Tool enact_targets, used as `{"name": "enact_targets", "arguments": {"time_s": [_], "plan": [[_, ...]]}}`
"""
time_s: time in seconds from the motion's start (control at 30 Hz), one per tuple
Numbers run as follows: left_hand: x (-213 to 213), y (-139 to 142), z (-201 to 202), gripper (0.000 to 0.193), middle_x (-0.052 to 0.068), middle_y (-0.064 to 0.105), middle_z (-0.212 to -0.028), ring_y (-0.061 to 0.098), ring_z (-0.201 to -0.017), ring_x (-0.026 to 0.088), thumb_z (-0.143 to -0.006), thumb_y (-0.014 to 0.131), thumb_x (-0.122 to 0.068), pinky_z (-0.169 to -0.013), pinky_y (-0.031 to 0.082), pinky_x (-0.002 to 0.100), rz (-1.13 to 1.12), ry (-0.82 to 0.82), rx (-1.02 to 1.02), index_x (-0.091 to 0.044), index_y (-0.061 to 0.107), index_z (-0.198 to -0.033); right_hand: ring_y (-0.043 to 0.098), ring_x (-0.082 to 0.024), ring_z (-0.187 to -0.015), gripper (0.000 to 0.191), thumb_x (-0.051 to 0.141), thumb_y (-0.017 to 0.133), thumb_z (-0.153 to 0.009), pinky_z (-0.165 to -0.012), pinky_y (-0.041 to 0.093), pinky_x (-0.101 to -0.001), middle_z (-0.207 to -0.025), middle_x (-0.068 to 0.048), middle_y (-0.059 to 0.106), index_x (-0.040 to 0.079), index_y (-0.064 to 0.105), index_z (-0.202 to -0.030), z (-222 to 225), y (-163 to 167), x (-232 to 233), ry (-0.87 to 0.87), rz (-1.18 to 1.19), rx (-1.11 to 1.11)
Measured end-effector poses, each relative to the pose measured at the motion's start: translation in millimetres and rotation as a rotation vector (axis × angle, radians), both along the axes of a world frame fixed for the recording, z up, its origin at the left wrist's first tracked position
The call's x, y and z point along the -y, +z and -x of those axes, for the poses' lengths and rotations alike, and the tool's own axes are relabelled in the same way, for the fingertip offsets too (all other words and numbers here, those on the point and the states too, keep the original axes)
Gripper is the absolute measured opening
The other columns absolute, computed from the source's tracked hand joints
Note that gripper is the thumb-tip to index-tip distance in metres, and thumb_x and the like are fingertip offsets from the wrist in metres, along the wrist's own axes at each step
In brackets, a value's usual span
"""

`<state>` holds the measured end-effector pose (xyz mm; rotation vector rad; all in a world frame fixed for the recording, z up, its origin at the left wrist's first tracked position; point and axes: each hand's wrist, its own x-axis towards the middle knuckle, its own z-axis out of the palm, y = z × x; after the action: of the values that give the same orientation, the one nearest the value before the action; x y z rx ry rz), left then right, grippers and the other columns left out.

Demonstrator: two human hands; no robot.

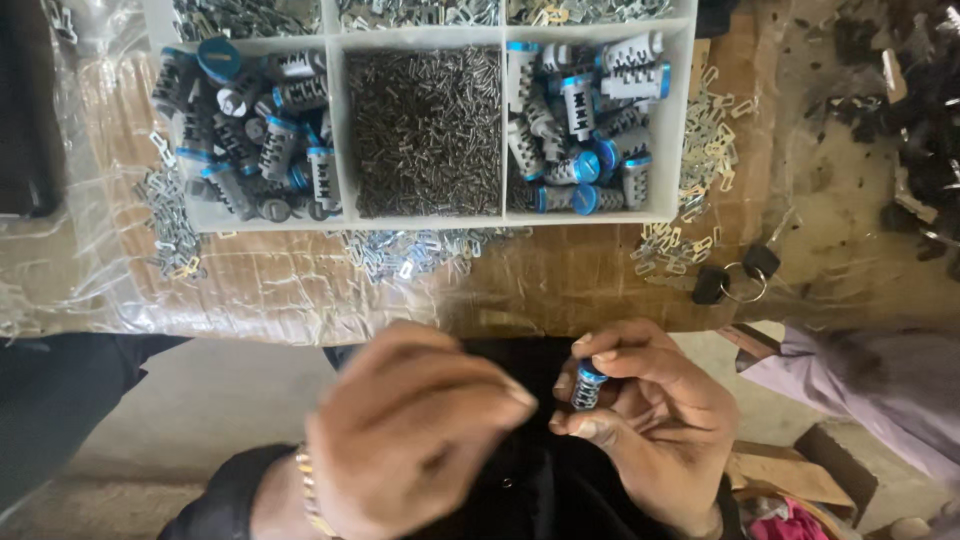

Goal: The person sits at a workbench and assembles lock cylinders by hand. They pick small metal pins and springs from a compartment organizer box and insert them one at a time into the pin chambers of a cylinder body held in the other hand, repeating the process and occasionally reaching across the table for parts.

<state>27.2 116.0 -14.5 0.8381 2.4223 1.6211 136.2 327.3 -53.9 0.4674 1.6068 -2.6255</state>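
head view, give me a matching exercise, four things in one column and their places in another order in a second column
Things:
1. small dark pins
2. keys on a ring
3. blue-capped lock cylinder
4. loose metal clips

Places:
A. pinched in the right hand
B. middle compartment of the white tray
C. on the table just in front of the tray
D. on the table right of the tray's near corner

Pairs: 1-B, 2-D, 3-A, 4-C
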Motion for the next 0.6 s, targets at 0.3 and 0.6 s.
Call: {"name": "enact_targets", "arguments": {"time_s": [0.3,0.6], "plan": [[-9,-7,2,0.034,0.010,0.068,-0.102,0.066,-0.088,0.026,-0.075,0.085,-0.009,-0.077,0.058,0.035,0.075,-0.174,-0.297,-0.002,0.073,-0.106,0.070,-0.024,-0.103,0.034,-0.009,0.080,-0.087,-0.083,0.065,-0.0290,-0.126,-0.024,0.061,-0.009,0.071,-0.120,-2,-2,0,-0.007,-0.134,0.015],[-36,3,18,0.037,0.005,0.061,-0.108,0.064,-0.097,0.023,-0.090,0.074,-0.012,-0.082,0.055,0.037,0.142,-0.181,-0.166,-0.010,0.069,-0.127,0.073,-0.025,-0.085,0.037,-0.007,0.081,-0.087,-0.075,0.069,-0.0348,-0.117,-0.023,0.064,-0.003,0.070,-0.123,-18,-2,-14,-0.152,-0.095,-0.022]]}}
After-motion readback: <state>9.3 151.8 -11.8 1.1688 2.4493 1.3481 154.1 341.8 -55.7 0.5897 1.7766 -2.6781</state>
